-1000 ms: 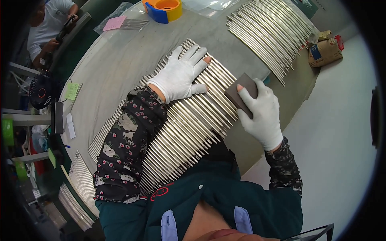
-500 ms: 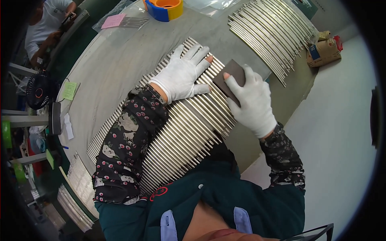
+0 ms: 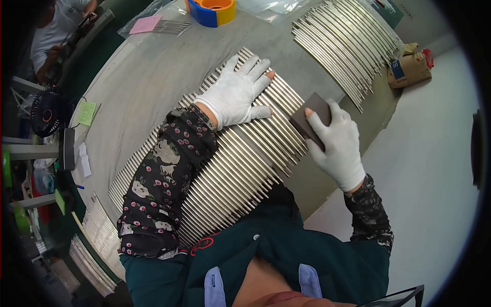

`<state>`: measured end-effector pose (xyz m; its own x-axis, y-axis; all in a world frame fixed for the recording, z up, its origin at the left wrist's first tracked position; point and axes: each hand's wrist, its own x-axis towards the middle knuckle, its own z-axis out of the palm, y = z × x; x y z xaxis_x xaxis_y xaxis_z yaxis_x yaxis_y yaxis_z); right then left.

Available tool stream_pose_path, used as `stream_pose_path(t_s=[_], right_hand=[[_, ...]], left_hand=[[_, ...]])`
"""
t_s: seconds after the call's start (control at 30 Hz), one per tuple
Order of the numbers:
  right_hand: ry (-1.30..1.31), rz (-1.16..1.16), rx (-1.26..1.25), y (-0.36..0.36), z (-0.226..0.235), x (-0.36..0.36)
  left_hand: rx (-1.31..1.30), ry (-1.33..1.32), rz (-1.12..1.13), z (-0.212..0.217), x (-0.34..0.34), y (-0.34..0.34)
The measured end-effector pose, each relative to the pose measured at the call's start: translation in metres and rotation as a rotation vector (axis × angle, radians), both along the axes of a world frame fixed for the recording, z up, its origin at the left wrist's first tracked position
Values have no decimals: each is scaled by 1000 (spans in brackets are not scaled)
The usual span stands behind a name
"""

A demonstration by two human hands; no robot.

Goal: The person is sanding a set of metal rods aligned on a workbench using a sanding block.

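Pinching a dark grey rectangular sanding block (image 3: 310, 118) between thumb and closed fingers, the right hand (image 3: 337, 146), in a white knit glove, is pressing the block's edge against the near ends of the long row of shiny, thin metal rods (image 3: 240, 169) lying side by side on the grey worktable (image 3: 153, 82). The left hand (image 3: 236, 94), gloved alike, is lying flat and spread open on top of the rods, holding nothing, just left of the block. Above the rods, a second fan of the same smooth steel rods (image 3: 345, 43) is lying near a brown paper bag (image 3: 410, 70), and a blue and orange tape roll (image 3: 210, 10) is sitting at the table's far edge, its top cut off by the picture. The floral sleeve is covering the rods' middle, and their lower ends are disappearing under the dark green jacket. Another person (image 3: 56, 30) above and left of the rods is only partly visible. Compared with half a second ago, the block is sitting slightly lower and further right along the rod ends, while the left hand is staying put.
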<state>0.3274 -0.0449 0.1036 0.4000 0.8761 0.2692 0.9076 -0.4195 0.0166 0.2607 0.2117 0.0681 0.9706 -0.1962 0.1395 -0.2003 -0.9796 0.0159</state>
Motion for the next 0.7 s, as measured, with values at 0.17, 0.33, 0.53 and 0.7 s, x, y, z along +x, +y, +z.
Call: stream_pose_path(t_s=[0.17,0.33,0.53,0.7], right_hand=[[-21,-28,26,31,8,-7],[90,-45,108,-40,16,-2],[59,-6,93,-17,3,-6],[23,-30,76,43,-2,2]], left_hand=[[-14,-78,-19,-1,-2,6],[19,33,1,2,4,3],[29,43,8,3,4,3],[4,32,-21,3,14,2]])
